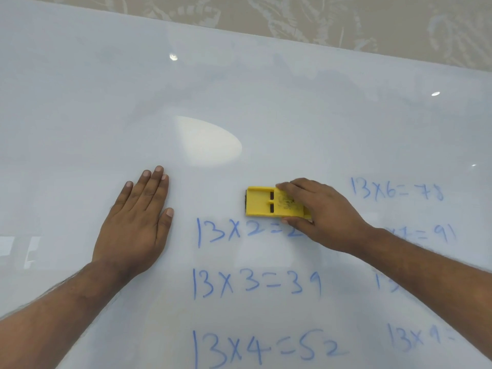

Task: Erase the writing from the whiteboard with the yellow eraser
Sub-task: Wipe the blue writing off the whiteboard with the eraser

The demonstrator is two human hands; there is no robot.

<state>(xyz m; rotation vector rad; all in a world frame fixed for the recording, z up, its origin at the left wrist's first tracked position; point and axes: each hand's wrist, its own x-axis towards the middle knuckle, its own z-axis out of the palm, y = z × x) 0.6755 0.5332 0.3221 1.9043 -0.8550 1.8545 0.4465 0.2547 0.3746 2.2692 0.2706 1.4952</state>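
Note:
A glossy whiteboard (239,97) fills most of the view. My right hand (324,211) grips the yellow eraser (263,202) by its long sides and holds it flat against the board, just above the blue line "13x2=2" (239,231). More blue sums run below, "13x3=39" (255,283) and "13x4=52" (266,347). To the right stand "13x6=78" (396,189) and further lines partly hidden by my right forearm. My left hand (135,219) rests flat on the board to the left, fingers straight and together.
Patterned beige wallpaper (319,20) shows above the board's top edge. The upper and left parts of the board carry no writing, only light reflections (210,142).

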